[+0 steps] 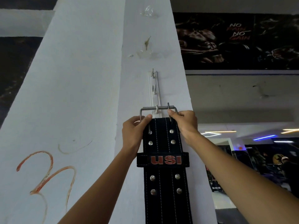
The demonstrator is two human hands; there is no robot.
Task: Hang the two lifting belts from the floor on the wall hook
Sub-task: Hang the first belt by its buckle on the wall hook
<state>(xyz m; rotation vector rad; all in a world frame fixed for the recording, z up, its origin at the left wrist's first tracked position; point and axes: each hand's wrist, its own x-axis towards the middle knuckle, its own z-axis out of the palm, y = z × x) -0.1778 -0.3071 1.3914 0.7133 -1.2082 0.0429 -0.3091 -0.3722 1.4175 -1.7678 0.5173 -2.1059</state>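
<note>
A black lifting belt (165,183) with metal studs and a red "USI" loop hangs down the white pillar. Its steel buckle (157,108) rests over the lowest hook (156,109) of a white hook strip (154,89) fixed to the pillar. My left hand (135,133) grips the belt's top left corner at the buckle side. Opposite it, my right hand (184,122) pinches the top right corner and a buckle prong. Only one belt is in view.
The strip has two more hooks above, one at its top (152,73). Torn tape scraps (147,52) cling to the pillar higher up. Red scribbles (47,172) mark the pillar's left face. A dark poster wall (239,41) and gym room lie to the right.
</note>
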